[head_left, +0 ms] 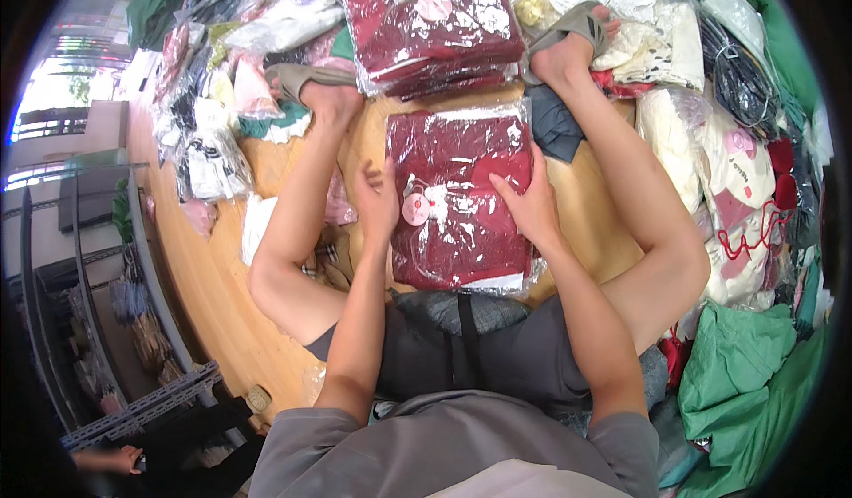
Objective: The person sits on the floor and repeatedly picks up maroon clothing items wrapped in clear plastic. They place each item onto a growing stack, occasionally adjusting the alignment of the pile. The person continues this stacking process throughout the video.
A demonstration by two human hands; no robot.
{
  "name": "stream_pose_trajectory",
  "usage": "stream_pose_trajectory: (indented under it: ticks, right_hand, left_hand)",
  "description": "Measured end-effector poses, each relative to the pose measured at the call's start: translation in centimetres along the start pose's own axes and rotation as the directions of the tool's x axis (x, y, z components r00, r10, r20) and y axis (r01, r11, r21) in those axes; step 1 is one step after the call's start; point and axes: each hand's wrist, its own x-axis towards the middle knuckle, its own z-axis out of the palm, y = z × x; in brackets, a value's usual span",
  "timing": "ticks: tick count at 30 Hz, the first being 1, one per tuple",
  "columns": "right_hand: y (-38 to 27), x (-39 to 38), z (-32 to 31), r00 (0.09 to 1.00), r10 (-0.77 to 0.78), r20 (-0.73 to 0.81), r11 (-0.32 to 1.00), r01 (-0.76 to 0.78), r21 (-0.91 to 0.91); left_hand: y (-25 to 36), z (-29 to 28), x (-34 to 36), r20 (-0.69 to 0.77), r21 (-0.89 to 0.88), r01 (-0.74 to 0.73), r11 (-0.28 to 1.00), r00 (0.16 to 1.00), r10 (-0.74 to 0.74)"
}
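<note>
A dark red folded garment in a clear plastic bag (461,156) lies between my legs, with a round pink tag showing on its left part. My right hand (532,201) grips its right edge, thumb on top and the other fingers along the side. Against the left edge is my left hand (378,198), its fingers loosely bent and apart; whether it presses on the bag I cannot tell. Beyond my feet's inner sides stands a stack of similar dark red bagged garments (430,32), close to the far edge of the one I hold.
Bagged clothes pile up at the far left (213,156) and along the right (710,169). Green sheeting (737,347) lies at the lower right. A dark folded cloth (555,123) rests by my right leg. Metal shelving (146,405) stands left, on the wooden floor (200,267).
</note>
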Motion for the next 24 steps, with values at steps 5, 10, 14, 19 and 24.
stream_pose_trajectory:
  ticks: [5,10,14,19,24]
  right_hand:
    - [0.8,0.1,0.7,1.000,-0.015,0.007,1.000,0.015,-0.007]
    - [-0.1,0.1,-0.3,1.000,0.005,0.020,0.998,-0.006,0.061]
    - [-0.2,0.2,-0.7,0.999,0.047,0.017,0.999,-0.047,0.013]
    - [-0.1,0.3,-0.4,0.998,0.060,0.025,0.998,-0.060,-0.012]
    - [0.4,0.2,-0.6,1.000,-0.025,0.009,0.999,0.025,0.020]
  left_hand:
    - [7.0,-1.0,9.4,-0.122,-0.148,-0.324,0.935,0.944,0.307]
    - [12.4,2.7,17.4,-0.024,-0.064,-0.248,0.967,0.969,0.247]
    - [14.2,3.3,17.1,0.211,-0.123,-0.143,0.982,0.963,0.167]
    - [14.0,3.1,16.7,0.405,-0.569,0.228,0.790,0.914,0.029]
    - [16.9,0.2,14.5,0.549,-0.689,0.416,0.593,0.834,0.052]
